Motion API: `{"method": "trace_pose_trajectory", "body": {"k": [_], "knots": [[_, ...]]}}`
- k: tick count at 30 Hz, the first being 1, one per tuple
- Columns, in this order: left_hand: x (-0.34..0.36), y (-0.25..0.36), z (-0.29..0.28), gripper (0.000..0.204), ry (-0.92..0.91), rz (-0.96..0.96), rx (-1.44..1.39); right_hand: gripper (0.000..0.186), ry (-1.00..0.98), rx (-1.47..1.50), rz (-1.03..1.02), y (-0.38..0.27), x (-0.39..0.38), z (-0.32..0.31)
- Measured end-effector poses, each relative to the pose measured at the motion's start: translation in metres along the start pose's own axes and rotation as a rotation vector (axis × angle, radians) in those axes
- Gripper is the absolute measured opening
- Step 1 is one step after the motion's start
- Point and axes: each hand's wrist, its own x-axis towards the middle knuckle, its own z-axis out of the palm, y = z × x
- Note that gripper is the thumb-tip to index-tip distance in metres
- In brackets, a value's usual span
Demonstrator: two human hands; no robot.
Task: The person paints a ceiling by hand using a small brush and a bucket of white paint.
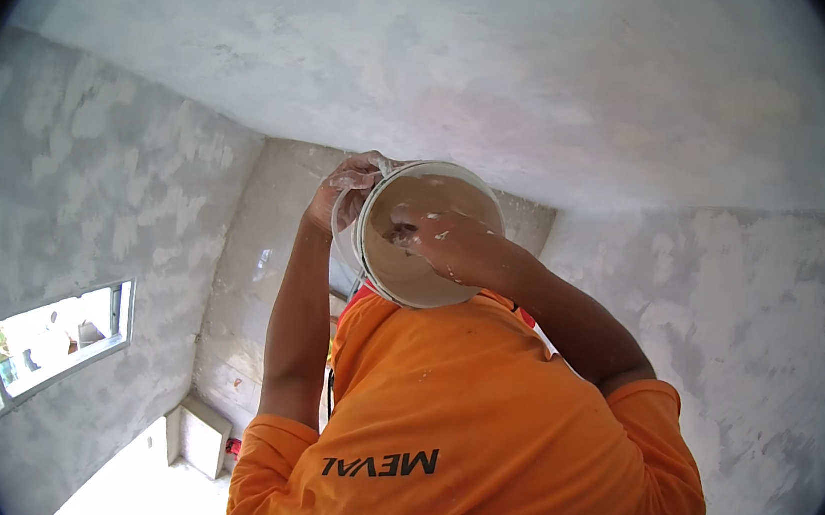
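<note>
Bucket (420, 188) held up in front of the orange shirt (478, 395), its open mouth turned toward the camera. Its left side is gripped by the left hand (352, 183), fingers curled at the rim. The right hand (446, 244) is put inside the mouth, fingers bent; whether anything is pinched there cannot be told. White smears are seen on both hands.

Risks, as judged: the rim could be lost from the left hand, its fingers being smeared and perhaps slick. The bucket could be tipped if its wall were pushed by the right hand, support being seen on one side only. Any loose contents could then be spilled onto the shirt.
</note>
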Motion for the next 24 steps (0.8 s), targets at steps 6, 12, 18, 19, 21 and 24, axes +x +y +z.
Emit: {"method": "trace_pose_trajectory", "body": {"k": [6, 12, 18, 19, 21, 24], "knots": [[0.013, 0.002, 0.01, 0.028, -0.047, -0.014, -0.011, 0.035, -0.105, -0.078, -0.137, -0.011, 0.008, 0.001], [0.019, -0.008, 0.001, 0.028, -0.131, -0.055, -0.008, 0.034, 0.064, -0.214, -0.138, -0.007, 0.0, 0.0], [0.028, 0.003, 0.012, 0.028, -0.194, -0.12, 0.017, 0.025, 0.316, -0.22, -0.049, 0.011, 0.002, 0.019], [0.028, 0.003, 0.011, 0.028, -0.175, -0.128, 0.017, 0.024, 0.315, -0.224, -0.072, 0.012, 0.002, 0.021], [0.029, 0.003, 0.01, 0.027, -0.132, -0.14, 0.022, 0.023, 0.299, -0.254, -0.068, 0.013, 0.0, 0.022], [0.027, 0.008, 0.014, 0.027, -0.174, -0.131, 0.024, 0.023, 0.349, -0.212, -0.043, 0.013, -0.011, 0.026]]}}
